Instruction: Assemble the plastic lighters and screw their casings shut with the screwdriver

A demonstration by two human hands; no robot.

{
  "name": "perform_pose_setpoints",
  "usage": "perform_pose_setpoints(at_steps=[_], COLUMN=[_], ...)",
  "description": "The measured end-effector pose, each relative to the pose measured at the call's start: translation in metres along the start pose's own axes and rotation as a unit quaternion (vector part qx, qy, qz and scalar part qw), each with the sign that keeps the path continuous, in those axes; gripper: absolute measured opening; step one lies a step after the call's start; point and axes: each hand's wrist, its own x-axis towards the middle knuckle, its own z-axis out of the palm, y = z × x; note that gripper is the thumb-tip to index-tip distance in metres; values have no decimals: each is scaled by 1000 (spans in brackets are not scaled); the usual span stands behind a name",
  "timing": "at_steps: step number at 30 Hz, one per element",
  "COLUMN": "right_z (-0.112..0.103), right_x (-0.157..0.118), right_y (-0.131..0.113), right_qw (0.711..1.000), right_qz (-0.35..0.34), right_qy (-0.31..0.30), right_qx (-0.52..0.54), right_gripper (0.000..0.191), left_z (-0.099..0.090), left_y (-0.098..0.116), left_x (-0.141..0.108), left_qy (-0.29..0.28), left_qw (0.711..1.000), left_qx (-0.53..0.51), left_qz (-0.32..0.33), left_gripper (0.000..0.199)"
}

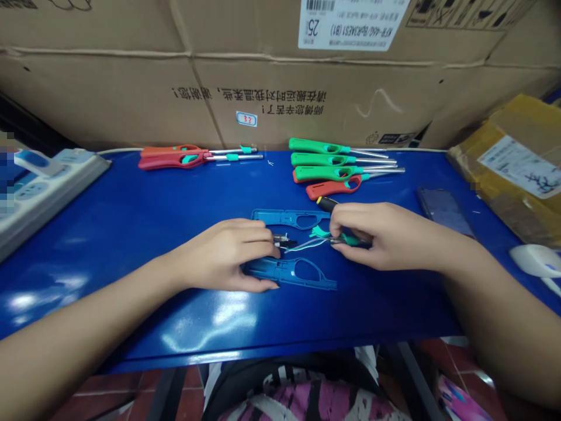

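My left hand (232, 254) is curled over the left end of a blue lighter casing half (307, 273), thumb along its near edge. A small metal valve piece (284, 238) pokes out from under those fingers; what it joins is hidden. My right hand (372, 237) pinches a small lighter part with thin wires (304, 244) trailing left; the fingers cover most of it. Beside it shows a green plastic lighter piece (319, 232). Behind lies the other blue casing half (284, 218), its right end hidden by my right hand. A black-and-yellow handle (325, 203) sticks out behind that hand.
Red lighters (173, 158) lie at the back left, and several green lighters (322, 159) with red ones at the back right. A phone (445, 210), a white mouse (535, 260) and a taped box (504, 126) stand right. A power strip (56, 187) is left; a large carton (131, 93) stands behind.
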Motion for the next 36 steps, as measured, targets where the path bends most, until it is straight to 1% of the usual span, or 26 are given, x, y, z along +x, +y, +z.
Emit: perform_pose_setpoints(at_steps=[5, 10, 13, 15, 19, 26, 30, 33, 36], right_z=[2, 2, 0, 0, -1, 0, 3, 5, 3], right_x=[1, 1, 1, 0, 0, 0, 2, 2, 0], right_y=[0, 2, 1, 0, 0, 1, -1, 1, 4], right_qw=[1000, 1000, 1000, 1000, 998, 997, 997, 997, 996], right_qz=[-1, -5, -5, 0, 8, -14, -14, -8, 0], right_qy=[-3, -2, -13, -23, -21, -21, -30, -37, -43], right_qx=[24, 26, 7, -18, -55, -67, -75, -72, -75], right_gripper=[7, 7, 8, 10, 15, 20, 22, 22, 16], left_z=[1, -4, -6, -6, -6, -9, -9, -9, -9], left_y=[-3, -5, -6, -7, -8, -9, -9, -9, -9], left_x=[-2, -4, -4, -5, -5, -7, -6, -6, -6], left_qy=[12, 13, 12, 11, 9, 5, 5, 4, 1], left_qw=[1000, 996, 993, 993, 992, 991, 991, 990, 990], left_qx=[16, 80, 105, 103, 106, 119, 114, 114, 116], left_qz=[-20, -37, -46, -53, -65, -64, -73, -77, -75], left_gripper=[30, 33, 33, 33, 34, 31, 31, 32, 32])
